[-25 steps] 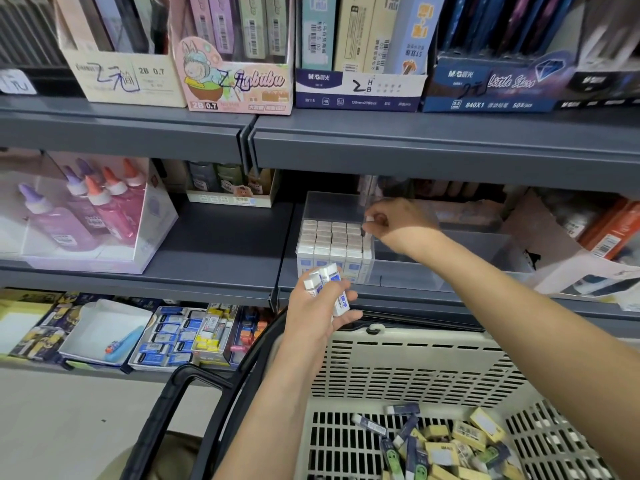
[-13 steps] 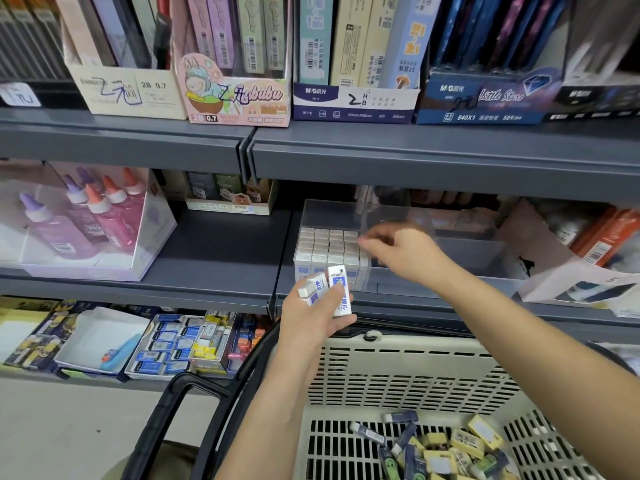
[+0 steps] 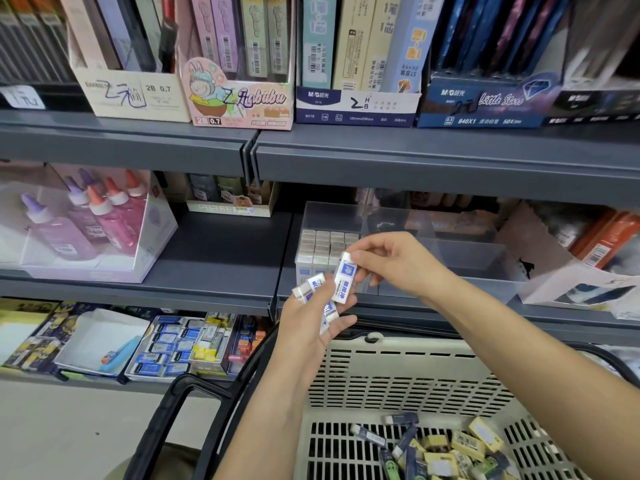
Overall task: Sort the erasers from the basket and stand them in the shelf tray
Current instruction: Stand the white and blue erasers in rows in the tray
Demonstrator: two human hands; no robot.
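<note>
Currently the right hand (image 3: 394,265) pinches the upper end of one white eraser (image 3: 344,282) between thumb and fingertips. The eraser's lower end sits among the small bundle (image 3: 310,287) that the left hand (image 3: 304,327) grips in curled fingers, just in front of the clear tray (image 3: 464,261).

Recommended procedure:
1. Lift the eraser straight out of the bundle and keep its long axis upright.
2. Carry it over the tray's front wall.
3. Lower it beside the standing rows (image 3: 322,245) (these fill the tray's left end and set the pattern).
4. Release only once the base appears seated.

Hold the left-hand grip firm; a loosened piece would likely drop into the basket (image 3: 398,372) below, where mixed loose erasers (image 3: 453,445) lie unsorted.
</note>
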